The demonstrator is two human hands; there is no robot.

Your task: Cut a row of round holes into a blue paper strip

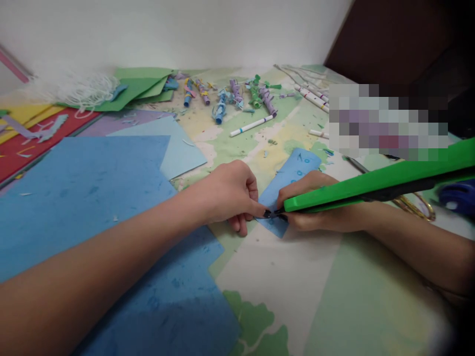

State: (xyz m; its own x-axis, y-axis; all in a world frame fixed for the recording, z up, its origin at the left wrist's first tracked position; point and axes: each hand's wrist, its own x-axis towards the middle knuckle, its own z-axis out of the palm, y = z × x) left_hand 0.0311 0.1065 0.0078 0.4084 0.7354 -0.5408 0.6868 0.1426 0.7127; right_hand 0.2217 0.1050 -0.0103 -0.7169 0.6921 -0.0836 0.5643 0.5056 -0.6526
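Nearest: bare patterned cloth on the bench (293,291), with the large blue sheet (111,183) spread to the left under the forearm. Just beyond, the left hand (232,195) rests at the edge of the blue paper strip (278,178), which lies slantwise on the cloth between both hands; its fingers are curled under and the thumb tip bears on the strip, though whether it pinches or merely presses cannot be told. Right hand (326,223): fingers drawn together, tips at the strip, beside the blunt front end of a long green-bodied tool (378,182); the tool masks what they grip, so their exact hold stays undetermined. Tool type unconfirmed. Risk, as judged: light thumb pressure would let the strip skid or twist on the cloth; the two sets of fingertips sit so close that a slip of the tool could catch the left thumb; an uneven pull could crease or tear the paper. Past the hands, the strip's far end shows small blue ring marks. Farther out: light-blue sheet (178,148), white marker (252,126), a blue paper roll (219,111) among purple and green ones, then green sheets (129,89) and tangled white string (77,86).
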